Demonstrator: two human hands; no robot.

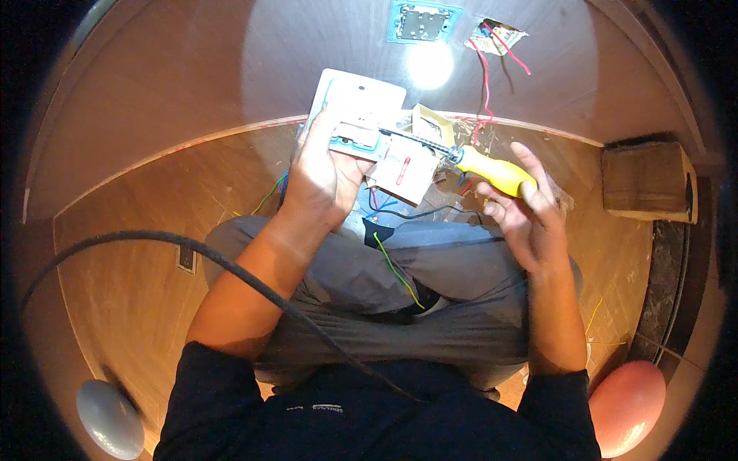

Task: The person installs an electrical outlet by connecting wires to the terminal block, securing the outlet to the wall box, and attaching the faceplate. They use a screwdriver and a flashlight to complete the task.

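My left hand (315, 184) grips a white electrical wall plate (377, 91) with a blue edge, holding it up above my crossed legs. In my right hand (534, 227) is a screwdriver with a yellow handle (500, 172), its fingers around the handle. The dark shaft points left and reaches the right edge of the plate; where exactly the tip sits, I cannot tell. Behind and below the plate is an opened small box (405, 169) with a red mark. Loose wires lie below it, and a green-yellow wire (397, 273) crosses my lap.
Ahead, the wall has a blue-edged fitting (421, 24) and a ragged hole (492, 35) with red wires hanging out. A brown box (647, 182) stands at the right. A black cable (223, 261) arches across the left. A grey balloon (109, 419) and a red balloon (629, 407) flank me.
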